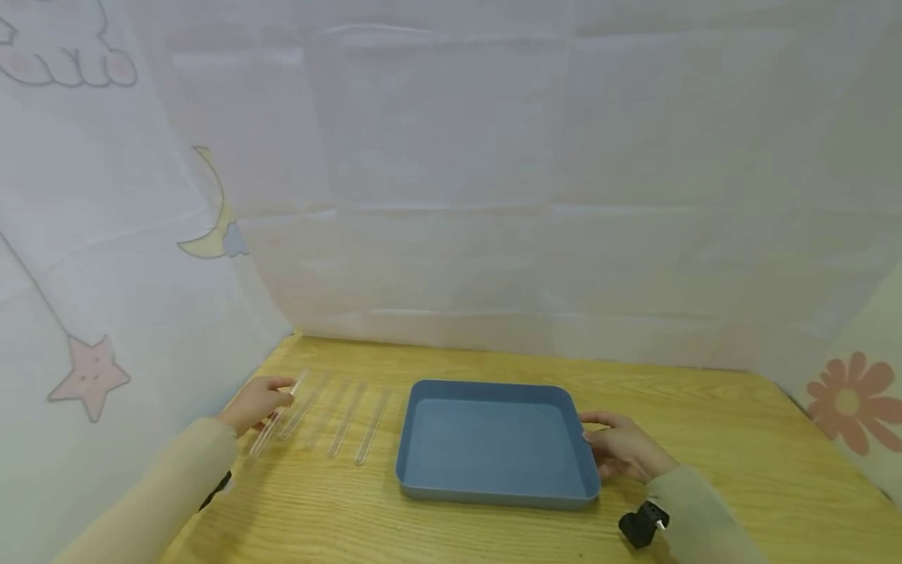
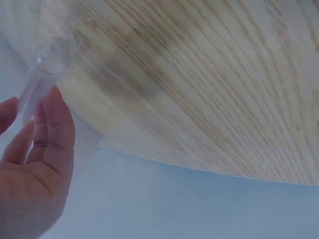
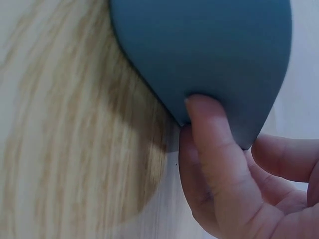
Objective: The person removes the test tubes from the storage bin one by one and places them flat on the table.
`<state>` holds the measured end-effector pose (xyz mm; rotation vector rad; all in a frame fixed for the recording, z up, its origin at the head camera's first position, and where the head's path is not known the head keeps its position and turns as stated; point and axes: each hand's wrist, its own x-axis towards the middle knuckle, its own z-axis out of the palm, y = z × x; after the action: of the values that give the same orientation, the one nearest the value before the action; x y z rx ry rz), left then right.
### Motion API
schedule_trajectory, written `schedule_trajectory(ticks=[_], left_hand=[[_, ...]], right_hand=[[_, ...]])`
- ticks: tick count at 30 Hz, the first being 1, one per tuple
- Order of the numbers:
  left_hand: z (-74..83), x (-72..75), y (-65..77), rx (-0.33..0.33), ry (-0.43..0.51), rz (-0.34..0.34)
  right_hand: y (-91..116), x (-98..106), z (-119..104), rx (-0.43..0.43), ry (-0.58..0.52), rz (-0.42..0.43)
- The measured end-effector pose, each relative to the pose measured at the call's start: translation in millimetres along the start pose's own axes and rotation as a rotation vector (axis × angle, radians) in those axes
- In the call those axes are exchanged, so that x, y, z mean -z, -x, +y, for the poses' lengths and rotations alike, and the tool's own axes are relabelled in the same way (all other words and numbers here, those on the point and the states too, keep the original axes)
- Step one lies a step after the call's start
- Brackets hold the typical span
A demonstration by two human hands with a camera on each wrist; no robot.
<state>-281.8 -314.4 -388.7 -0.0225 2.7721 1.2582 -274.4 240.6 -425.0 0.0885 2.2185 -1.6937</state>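
My left hand (image 1: 259, 405) pinches a clear, thin test tube (image 1: 261, 441) at the left of the table. In the left wrist view the tube (image 2: 41, 74) lies between thumb and fingertips, its rounded end pointing away. Several more clear test tubes (image 1: 371, 427) lie side by side between this hand and a blue rectangular tray (image 1: 496, 446). At the tray's right side, my right hand (image 1: 623, 448) grips the wall. The right wrist view has a finger (image 3: 212, 124) pressed against the tray's outer wall (image 3: 204, 50), with the thumb close to the rim.
The wooden table (image 1: 317, 509) carries the tray and tubes. White sheets (image 1: 451, 172) hang behind it and along both sides, printed with a star, a moon and a flower. A black wrist camera (image 1: 643, 525) sits by the right sleeve.
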Motion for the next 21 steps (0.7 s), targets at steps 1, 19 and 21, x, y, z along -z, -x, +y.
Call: schedule_trajectory(ticks=[1, 19, 21], left_hand=[[-0.1, 0.0, -1.5, -0.002, -0.006, 0.001], [-13.8, 2.5, -26.2, -0.018, -0.079, 0.024], [-14.3, 1.7, -29.8, -0.011, -0.091, 0.035]], right_hand=[[1, 0, 0, -0.001, -0.001, 0.002], [2, -4, -1, -0.01, -0.011, 0.037], [2, -4, -1, -0.014, -0.015, 0.036]])
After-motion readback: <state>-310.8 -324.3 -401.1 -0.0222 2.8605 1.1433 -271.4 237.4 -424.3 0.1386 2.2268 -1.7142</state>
